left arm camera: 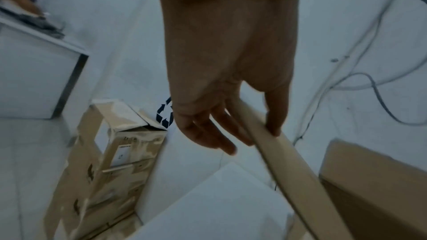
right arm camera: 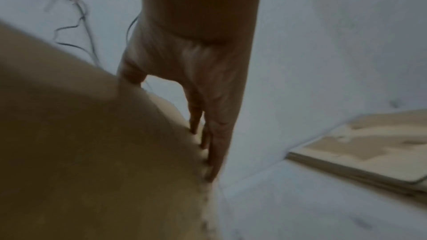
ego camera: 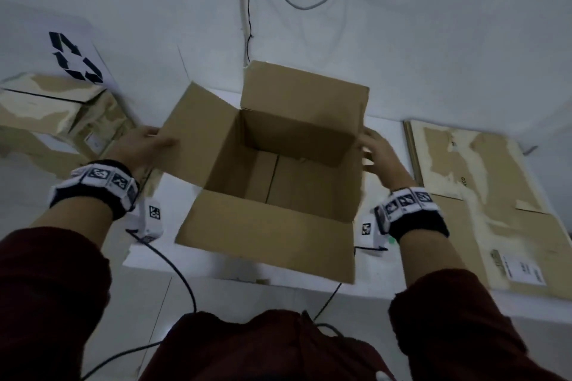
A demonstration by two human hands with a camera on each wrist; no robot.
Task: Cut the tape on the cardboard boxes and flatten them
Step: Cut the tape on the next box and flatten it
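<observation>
Head cam looks down from above; wrist cams close along hands [ego camera: 376, 148]; all share open box [ego camera: 288, 164].

Right hand [right arm camera: 194, 72] straight-fingered against cardboard box [right arm camera: 80, 143] side; flattened cardboard [right arm camera: 369, 149] on floor right.

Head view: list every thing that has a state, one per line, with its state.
open box: upright, top flaps spread open, nothing inside.
left flap: folded outward, pinched at its edge by the left hand.
right hand: fingers straight, flat against the box's right wall.
flattened cardboard: lying flat, surface torn.
box at left: still standing, not flattened, surface torn.
</observation>
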